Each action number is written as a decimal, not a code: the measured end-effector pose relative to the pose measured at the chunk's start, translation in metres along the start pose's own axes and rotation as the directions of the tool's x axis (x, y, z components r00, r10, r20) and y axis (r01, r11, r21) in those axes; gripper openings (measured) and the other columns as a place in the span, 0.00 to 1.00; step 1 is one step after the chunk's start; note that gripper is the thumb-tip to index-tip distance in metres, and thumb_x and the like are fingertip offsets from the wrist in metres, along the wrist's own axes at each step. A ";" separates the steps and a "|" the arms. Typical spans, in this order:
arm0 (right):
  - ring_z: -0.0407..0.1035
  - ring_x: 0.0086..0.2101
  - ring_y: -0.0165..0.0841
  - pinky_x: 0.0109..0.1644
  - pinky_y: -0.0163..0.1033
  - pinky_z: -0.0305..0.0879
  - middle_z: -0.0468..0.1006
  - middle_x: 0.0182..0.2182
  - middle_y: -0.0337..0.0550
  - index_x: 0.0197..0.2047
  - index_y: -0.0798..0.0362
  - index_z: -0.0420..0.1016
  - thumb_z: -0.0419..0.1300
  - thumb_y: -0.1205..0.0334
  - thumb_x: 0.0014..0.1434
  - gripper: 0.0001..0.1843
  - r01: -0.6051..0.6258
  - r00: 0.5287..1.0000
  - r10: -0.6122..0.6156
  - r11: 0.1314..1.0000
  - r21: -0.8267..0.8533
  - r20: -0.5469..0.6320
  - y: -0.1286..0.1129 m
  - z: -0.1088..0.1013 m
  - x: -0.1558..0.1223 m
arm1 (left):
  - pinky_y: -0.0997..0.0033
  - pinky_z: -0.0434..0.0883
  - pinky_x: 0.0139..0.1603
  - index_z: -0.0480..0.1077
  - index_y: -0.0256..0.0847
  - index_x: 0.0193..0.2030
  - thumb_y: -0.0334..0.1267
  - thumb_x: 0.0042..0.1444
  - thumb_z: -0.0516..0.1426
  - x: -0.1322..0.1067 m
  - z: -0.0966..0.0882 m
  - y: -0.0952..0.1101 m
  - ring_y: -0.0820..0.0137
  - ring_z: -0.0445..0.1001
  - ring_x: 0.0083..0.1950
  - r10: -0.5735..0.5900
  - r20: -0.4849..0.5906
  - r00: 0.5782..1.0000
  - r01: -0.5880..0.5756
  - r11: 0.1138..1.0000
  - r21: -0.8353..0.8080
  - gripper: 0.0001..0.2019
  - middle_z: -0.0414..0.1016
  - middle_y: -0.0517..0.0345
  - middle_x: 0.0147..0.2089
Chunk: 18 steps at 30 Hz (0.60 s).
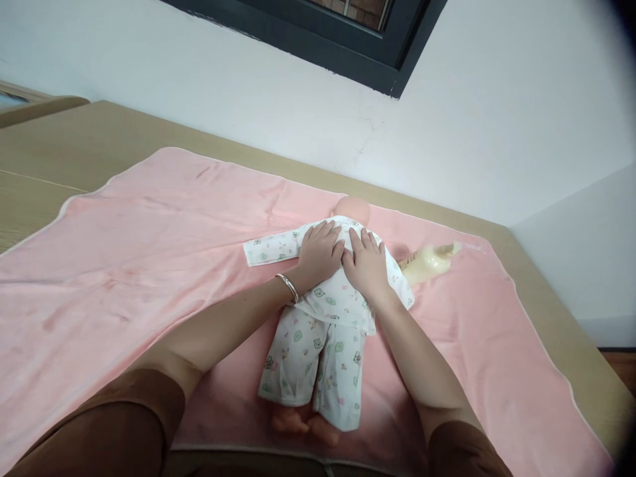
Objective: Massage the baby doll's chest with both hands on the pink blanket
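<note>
A baby doll (352, 209) lies stretched out with its bald head away from me and its feet towards me. It wears a white patterned shirt (330, 299) and matching trousers (339, 371). My left hand (320, 254) rests on the shirt at the upper body, fingers stretched out, with a bangle (288, 287) at the wrist. Beside it, my right hand (366, 262) also lies flat on the shirt, fingers a little apart. The two thumbs are close together. One sleeve (269, 248) extends to the left. The doll's face is not visible.
A pink blanket (199, 199) with some creases is spread beneath the doll on a wooden table (124, 132). To the doll's right lies a cream-coloured bottle-like thing (427, 263) with scale marks. A white wall (278, 99) with a dark-framed window (392, 59) borders the far edge.
</note>
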State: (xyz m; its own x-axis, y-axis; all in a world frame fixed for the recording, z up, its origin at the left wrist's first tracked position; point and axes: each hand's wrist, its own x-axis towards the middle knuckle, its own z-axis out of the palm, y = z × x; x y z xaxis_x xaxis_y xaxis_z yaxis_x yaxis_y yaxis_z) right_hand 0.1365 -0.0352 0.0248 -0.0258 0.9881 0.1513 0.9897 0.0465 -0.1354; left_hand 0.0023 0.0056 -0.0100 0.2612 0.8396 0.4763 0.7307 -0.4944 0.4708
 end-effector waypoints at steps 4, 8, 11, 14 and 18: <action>0.46 0.72 0.52 0.72 0.64 0.44 0.52 0.74 0.58 0.75 0.52 0.52 0.44 0.53 0.70 0.33 0.039 0.999 -0.041 0.998 0.059 0.027 0.007 -0.001 0.006 | 0.45 0.58 0.73 0.65 0.34 0.67 0.40 0.69 0.47 0.002 0.002 0.000 0.52 0.61 0.74 0.004 0.015 1.000 -0.005 0.999 0.035 0.24 0.65 0.40 0.71; 0.47 0.72 0.52 0.71 0.63 0.47 0.53 0.74 0.57 0.75 0.52 0.53 0.43 0.55 0.70 0.32 0.034 0.997 -0.038 0.998 0.049 0.074 0.002 -0.008 0.002 | 0.43 0.60 0.71 0.71 0.36 0.62 0.39 0.69 0.47 -0.002 -0.001 0.003 0.52 0.66 0.69 0.054 -0.033 0.998 -0.053 0.998 0.034 0.21 0.70 0.40 0.67; 0.52 0.70 0.52 0.71 0.60 0.49 0.57 0.72 0.60 0.73 0.55 0.57 0.41 0.58 0.71 0.30 0.016 0.998 -0.014 0.999 -0.028 0.063 -0.010 -0.015 -0.009 | 0.34 0.53 0.74 0.77 0.41 0.52 0.38 0.68 0.49 -0.009 -0.004 0.007 0.51 0.69 0.66 0.071 -0.101 0.992 -0.064 0.996 0.066 0.17 0.77 0.46 0.59; 0.57 0.68 0.52 0.71 0.61 0.48 0.62 0.69 0.62 0.73 0.56 0.59 0.40 0.58 0.72 0.30 -0.021 0.999 0.026 0.995 -0.099 0.045 -0.016 -0.020 -0.017 | 0.23 0.41 0.73 0.78 0.44 0.51 0.38 0.66 0.51 -0.011 -0.006 0.009 0.46 0.66 0.68 0.034 -0.139 0.990 -0.022 0.996 0.091 0.15 0.78 0.48 0.58; 0.53 0.70 0.54 0.70 0.65 0.47 0.58 0.71 0.60 0.75 0.53 0.54 0.41 0.54 0.72 0.32 -0.038 0.995 0.045 0.997 -0.072 0.087 -0.008 -0.018 -0.008 | 0.24 0.44 0.73 0.73 0.41 0.60 0.38 0.67 0.49 -0.007 -0.003 0.008 0.45 0.61 0.72 -0.018 -0.065 0.998 0.022 0.998 0.062 0.19 0.72 0.44 0.65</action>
State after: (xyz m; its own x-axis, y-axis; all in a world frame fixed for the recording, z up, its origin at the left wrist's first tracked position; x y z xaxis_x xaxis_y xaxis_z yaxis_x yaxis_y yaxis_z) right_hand 0.1316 -0.0462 0.0427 0.0063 0.9982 0.0595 0.9975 -0.0021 -0.0705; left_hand 0.0039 -0.0046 -0.0071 0.2064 0.8320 0.5149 0.7740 -0.4608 0.4344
